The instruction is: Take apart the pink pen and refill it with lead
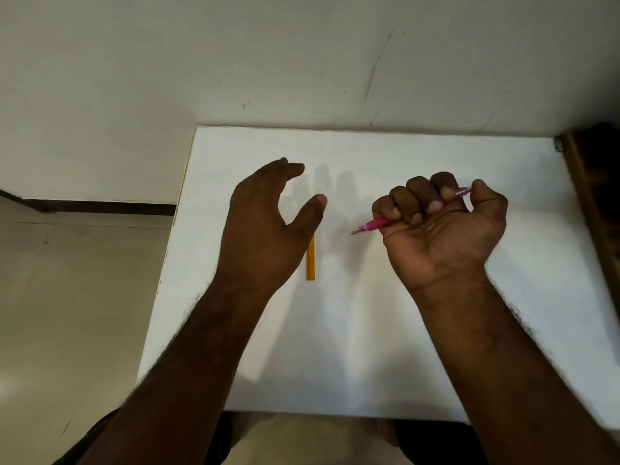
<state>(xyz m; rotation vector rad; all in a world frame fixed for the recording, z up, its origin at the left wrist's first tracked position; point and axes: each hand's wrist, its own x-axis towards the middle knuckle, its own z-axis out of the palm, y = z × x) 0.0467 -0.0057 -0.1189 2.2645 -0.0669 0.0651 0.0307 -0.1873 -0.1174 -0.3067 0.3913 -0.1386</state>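
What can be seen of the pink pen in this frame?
The pink pen is slim, seemingly plastic, with an opaque pink grip section, a clear pinkish cone and a small dark tip pointing left and slightly down. Its translucent purple-pink rear end pokes out beside the thumb. It looks assembled. The right hand holds it in a closed fist above the white table, hiding the middle of the barrel; nothing else touches it.

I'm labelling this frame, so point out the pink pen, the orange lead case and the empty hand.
pink pen [375, 224]: head view, on the pink grip section.
orange lead case [310, 263]: head view, on its visible lower half.
left hand [261, 226]: head view, on its back.
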